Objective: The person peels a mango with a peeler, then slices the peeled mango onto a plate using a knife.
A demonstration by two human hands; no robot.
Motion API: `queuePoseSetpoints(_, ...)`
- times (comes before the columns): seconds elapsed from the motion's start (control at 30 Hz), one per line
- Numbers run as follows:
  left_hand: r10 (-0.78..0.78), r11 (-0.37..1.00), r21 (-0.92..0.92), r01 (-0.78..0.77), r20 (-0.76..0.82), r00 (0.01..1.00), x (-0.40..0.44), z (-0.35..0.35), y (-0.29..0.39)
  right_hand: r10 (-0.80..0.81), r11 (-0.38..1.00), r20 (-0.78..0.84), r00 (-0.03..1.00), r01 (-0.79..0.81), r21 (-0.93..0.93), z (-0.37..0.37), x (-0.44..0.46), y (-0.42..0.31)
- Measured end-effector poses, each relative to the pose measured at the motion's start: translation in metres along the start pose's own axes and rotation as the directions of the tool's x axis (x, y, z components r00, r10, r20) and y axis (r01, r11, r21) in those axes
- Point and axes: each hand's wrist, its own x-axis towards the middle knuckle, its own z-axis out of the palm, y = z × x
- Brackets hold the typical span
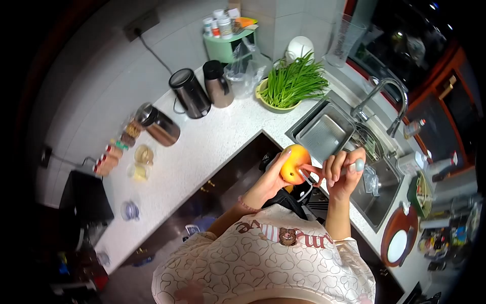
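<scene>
My left hand (270,181) is wrapped round a round yellow-orange fruit (295,161) with a small dark spot on its lower side. The skin looks smooth; I cannot tell its exact kind. In my right hand (342,175) is a peeler, its pale handle end (359,165) sticking out past the thumb. At the fruit's lower right side lies the peeler's metal head (307,177), close against the skin. One finger of the right hand reaches to the fruit too. Both hands are in front of my chest, near the counter's inner corner.
Ahead, a green bowl (279,107) holds green leafy stalks (296,81). The sink (377,202) has a metal tray (325,130) and a tall faucet (402,104). A kettle (190,93), flask (217,83) and jars stand leftward; a round brown board (389,237) lies right.
</scene>
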Motion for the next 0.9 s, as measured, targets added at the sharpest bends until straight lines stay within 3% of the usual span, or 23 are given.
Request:
queuePoseSetpoints(0.07, -0.009, 0.998, 0.067, 0.009, 0.011, 1.000, 0.000, 0.001, -0.004, -0.090, 0.995, 0.001, 0.996, 0.090, -0.047, 0.007, -0.004, -0.003)
queuePoseSetpoints(0.1, 0.005, 0.996, 0.092, -0.012, 0.067, 0.998, 0.022, -0.017, 0.034, -0.137, 0.983, 0.063, 0.989, 0.143, -0.118, 0.018, 0.028, 0.022)
queuePoseSetpoints(0.17, -0.044, 0.994, 0.100, 0.039, 0.050, 0.998, 0.013, -0.028, 0.040, -0.125, 0.965, 0.071, 0.990, 0.138, -0.221, 0.029, 0.025, 0.034)
queuePoseSetpoints(0.33, -0.221, 0.947, 0.214, 0.241, -0.111, 0.969, 0.017, -0.055, 0.058, 0.014, 0.987, -0.164, 0.986, -0.039, -0.153, 0.053, 0.030, 0.071)
queuePoseSetpoints(0.43, -0.252, 0.932, 0.246, 0.267, -0.091, 0.963, 0.016, -0.063, 0.065, 0.034, 0.979, -0.231, 0.972, -0.080, -0.190, 0.064, 0.029, 0.092)
queuePoseSetpoints(0.57, -0.230, 0.919, 0.305, 0.251, -0.103, 0.968, 0.022, -0.085, 0.055, 0.047, 0.921, -0.135, 0.990, -0.095, -0.377, 0.067, 0.019, 0.111)
queuePoseSetpoints(0.77, -0.213, 0.902, 0.361, 0.236, -0.102, 0.972, 0.020, -0.080, 0.060, -0.007, 0.858, -0.198, 0.980, -0.095, -0.504, 0.062, 0.019, 0.116)
queuePoseSetpoints(0.9, -0.210, 0.894, 0.402, 0.197, -0.012, 0.978, 0.024, -0.082, 0.059, -0.050, 0.889, -0.247, 0.968, -0.070, -0.453, 0.062, 0.021, 0.108)
